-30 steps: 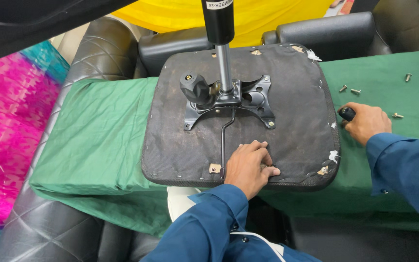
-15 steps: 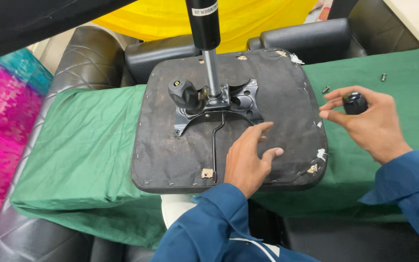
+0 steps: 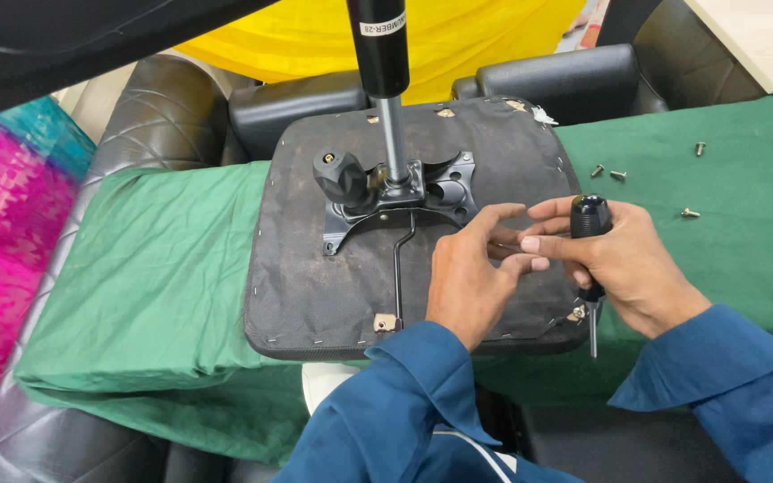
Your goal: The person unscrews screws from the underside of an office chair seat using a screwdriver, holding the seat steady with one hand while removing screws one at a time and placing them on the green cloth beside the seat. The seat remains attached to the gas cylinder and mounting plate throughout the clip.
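An upturned black chair seat lies on a green cloth. A metal mechanism plate with a round black knob and a gas cylinder stands on it. My right hand grips a black-handled screwdriver, its shaft pointing down past the seat's near right corner. My left hand rests over the seat just right of a bent metal lever, fingers spread and touching the right hand's fingertips.
Several loose screws lie on the green cloth to the right. Black padded armrests and quilted black upholstery sit behind and to the left. A pink patterned fabric is at far left, yellow fabric at the back.
My right hand lifted the screwdriver off the cloth and brought it left over the seat's right edge. My left hand rose from the seat's near edge to meet it.
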